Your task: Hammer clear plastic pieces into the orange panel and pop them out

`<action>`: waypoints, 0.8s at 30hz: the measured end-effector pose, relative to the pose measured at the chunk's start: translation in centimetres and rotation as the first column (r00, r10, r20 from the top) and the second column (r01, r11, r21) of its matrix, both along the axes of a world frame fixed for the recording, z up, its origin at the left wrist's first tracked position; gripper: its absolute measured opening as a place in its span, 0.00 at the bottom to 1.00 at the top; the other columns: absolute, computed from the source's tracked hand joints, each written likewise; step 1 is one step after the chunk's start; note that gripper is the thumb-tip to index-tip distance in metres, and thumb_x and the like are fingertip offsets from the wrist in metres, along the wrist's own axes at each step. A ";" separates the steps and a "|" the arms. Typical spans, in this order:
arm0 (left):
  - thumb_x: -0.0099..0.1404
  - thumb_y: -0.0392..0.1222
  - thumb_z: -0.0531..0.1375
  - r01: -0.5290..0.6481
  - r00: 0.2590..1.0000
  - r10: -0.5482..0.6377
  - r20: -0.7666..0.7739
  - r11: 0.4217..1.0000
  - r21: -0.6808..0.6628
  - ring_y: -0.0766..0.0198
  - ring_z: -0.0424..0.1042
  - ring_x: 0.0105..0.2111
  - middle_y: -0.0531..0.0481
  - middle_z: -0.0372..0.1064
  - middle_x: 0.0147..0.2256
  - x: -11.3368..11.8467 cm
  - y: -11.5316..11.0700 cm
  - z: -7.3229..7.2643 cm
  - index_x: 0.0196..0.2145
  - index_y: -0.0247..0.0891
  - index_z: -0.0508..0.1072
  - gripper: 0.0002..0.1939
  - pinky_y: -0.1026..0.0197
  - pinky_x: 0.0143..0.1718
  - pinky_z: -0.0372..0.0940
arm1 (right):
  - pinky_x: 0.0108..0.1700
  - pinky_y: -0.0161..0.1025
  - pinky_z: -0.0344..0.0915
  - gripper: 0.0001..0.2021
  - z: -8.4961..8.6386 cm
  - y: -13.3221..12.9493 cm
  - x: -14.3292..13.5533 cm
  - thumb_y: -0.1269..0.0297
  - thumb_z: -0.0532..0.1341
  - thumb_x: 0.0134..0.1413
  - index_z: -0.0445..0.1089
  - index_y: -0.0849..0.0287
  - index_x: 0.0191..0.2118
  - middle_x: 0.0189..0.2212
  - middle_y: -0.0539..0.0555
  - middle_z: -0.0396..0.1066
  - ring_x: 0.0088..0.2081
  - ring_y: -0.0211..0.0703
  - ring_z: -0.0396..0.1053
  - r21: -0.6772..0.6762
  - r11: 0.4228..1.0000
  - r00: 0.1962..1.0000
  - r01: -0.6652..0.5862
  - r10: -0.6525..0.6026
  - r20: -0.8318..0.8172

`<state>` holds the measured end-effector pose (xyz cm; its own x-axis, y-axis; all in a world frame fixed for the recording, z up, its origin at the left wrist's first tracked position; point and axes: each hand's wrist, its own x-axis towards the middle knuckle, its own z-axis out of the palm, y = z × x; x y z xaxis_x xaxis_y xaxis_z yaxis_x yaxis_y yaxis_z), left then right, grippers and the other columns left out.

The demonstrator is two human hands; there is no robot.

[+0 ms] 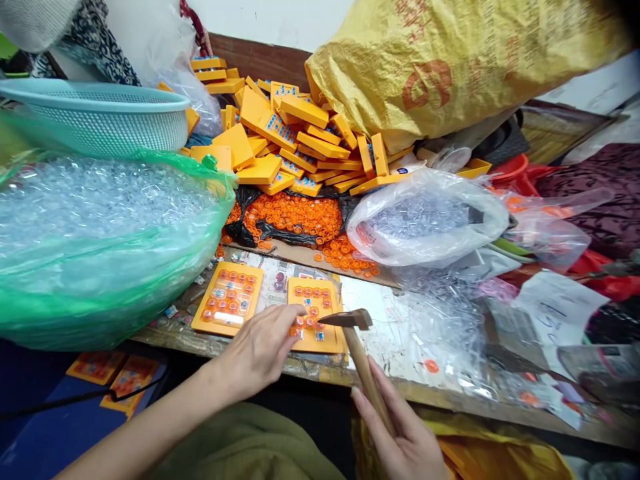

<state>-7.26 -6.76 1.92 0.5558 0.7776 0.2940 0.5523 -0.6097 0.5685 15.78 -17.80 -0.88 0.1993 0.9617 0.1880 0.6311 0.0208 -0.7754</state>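
My right hand (403,427) is wrapped round the wooden handle of a hammer (361,357). Its metal head hangs over the right side of a yellow plastic panel (330,346) on the worktop. Orange rings with clear caps and small blue-and-white parts sit in this panel. My left hand (263,343) reaches over the panel's left edge, thumb and forefinger brought together at the rings; whatever they pinch is hidden. Left of that hand lies a second yellow panel (256,277), set with orange rings and a clear strip.
Behind the worktop (370,300) rises a pile of yellow panels (240,143), with loose orange rings (295,217) in front. A green bag (190,267) of clear parts bulges at left, below a blue basket (145,107). Another clear bag (365,247) and scattered clear pieces (440,327) occupy the right.
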 end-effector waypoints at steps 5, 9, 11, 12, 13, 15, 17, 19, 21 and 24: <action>0.65 0.30 0.51 0.007 0.997 -0.003 0.080 0.999 -0.050 0.58 0.73 0.42 0.43 0.71 0.42 1.2 -0.8 -1.6 0.56 0.38 0.54 0.21 0.57 0.43 0.70 | 0.51 0.35 0.69 0.29 0.0 -0.4 -0.8 0.75 0.60 0.56 0.59 0.48 0.62 0.53 0.49 0.70 0.48 0.45 0.73 0.139 0.964 0.964 -0.227 0.203 0.169; 0.64 0.30 0.53 -0.061 0.983 0.070 0.167 0.996 -0.061 0.59 0.73 0.41 0.45 0.72 0.42 1.5 -1.1 -3.1 0.58 0.40 0.54 0.25 0.57 0.43 0.70 | 0.50 0.34 0.69 0.33 0.0 -0.3 -1.4 0.77 0.58 0.56 0.54 0.46 0.64 0.54 0.50 0.70 0.49 0.44 0.73 0.143 0.955 0.950 -0.261 0.228 0.216; 0.64 0.30 0.53 -0.090 0.971 0.107 0.215 0.992 -0.088 0.60 0.74 0.40 0.46 0.73 0.40 1.4 -1.2 -3.3 0.58 0.40 0.55 0.25 0.57 0.43 0.71 | 0.49 0.34 0.69 0.33 0.2 -0.3 -1.4 0.77 0.58 0.56 0.54 0.47 0.65 0.53 0.50 0.71 0.48 0.44 0.74 0.149 0.953 0.948 -0.265 0.228 0.223; 0.64 0.30 0.54 -0.100 0.964 0.123 0.234 0.989 -0.108 0.60 0.74 0.39 0.46 0.73 0.39 1.4 -1.2 -3.2 0.57 0.40 0.56 0.25 0.58 0.42 0.71 | 0.49 0.33 0.70 0.33 0.4 -0.3 -1.4 0.77 0.58 0.56 0.54 0.46 0.65 0.53 0.51 0.71 0.47 0.44 0.74 0.163 0.952 0.949 -0.261 0.222 0.224; 0.63 0.30 0.54 -0.107 0.959 0.137 0.249 0.986 -0.131 0.61 0.74 0.39 0.47 0.73 0.39 1.4 -1.2 -3.2 0.57 0.40 0.57 0.25 0.58 0.42 0.71 | 0.49 0.33 0.70 0.33 0.6 -0.4 -1.4 0.77 0.58 0.56 0.54 0.46 0.65 0.52 0.51 0.71 0.47 0.43 0.74 0.176 0.952 0.952 -0.251 0.210 0.221; 0.63 0.31 0.55 -0.110 0.950 0.158 0.271 0.977 -0.184 0.62 0.74 0.37 0.47 0.74 0.37 1.5 -1.2 -3.0 0.56 0.40 0.58 0.24 0.59 0.41 0.71 | 0.47 0.30 0.70 0.34 0.8 -0.5 -1.4 0.78 0.58 0.56 0.53 0.46 0.65 0.51 0.51 0.73 0.47 0.42 0.74 0.170 0.951 0.950 -0.258 0.218 0.223; 0.62 0.31 0.55 -0.111 0.942 0.178 0.285 0.965 -0.236 0.62 0.75 0.36 0.48 0.74 0.37 1.5 -1.1 -2.9 0.56 0.40 0.58 0.24 0.59 0.40 0.71 | 0.46 0.28 0.69 0.34 0.8 -0.6 -1.4 0.79 0.57 0.56 0.52 0.46 0.65 0.50 0.51 0.74 0.47 0.40 0.74 0.133 0.944 0.937 -0.302 0.269 0.221; 0.62 0.31 0.55 -0.120 0.933 0.202 0.298 0.955 -0.271 0.62 0.75 0.35 0.49 0.74 0.36 1.7 -1.1 -3.0 0.55 0.40 0.58 0.24 0.59 0.40 0.71 | 0.46 0.27 0.69 0.32 0.4 -0.7 -1.4 0.78 0.57 0.57 0.55 0.46 0.64 0.49 0.51 0.74 0.46 0.40 0.74 0.104 0.942 0.936 -0.318 0.295 0.191; 0.62 0.31 0.55 -0.136 0.919 0.233 0.317 0.945 -0.298 0.63 0.74 0.35 0.50 0.74 0.35 1.8 -1.2 -3.2 0.54 0.41 0.60 0.23 0.60 0.39 0.71 | 0.45 0.30 0.71 0.26 0.0 -0.3 -1.1 0.73 0.59 0.57 0.63 0.49 0.60 0.48 0.52 0.75 0.45 0.43 0.75 0.096 0.972 0.972 -0.213 0.200 0.123; 0.61 0.32 0.56 -0.156 0.886 0.294 0.357 0.917 -0.368 0.65 0.73 0.32 0.51 0.73 0.34 2.0 -1.4 -3.4 0.52 0.41 0.62 0.21 0.61 0.38 0.71 | 0.28 0.34 0.73 0.23 -0.5 1.5 0.5 0.59 0.60 0.57 0.66 0.57 0.58 0.33 0.54 0.78 0.27 0.44 0.76 -0.088 0.993 0.996 0.081 -0.085 -0.038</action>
<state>-5.24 -8.12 -1.44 0.2434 0.9559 0.1645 0.3366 -0.2423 0.9100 16.25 -16.31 -1.41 0.2849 0.9538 0.0953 0.5951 -0.0980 -0.7977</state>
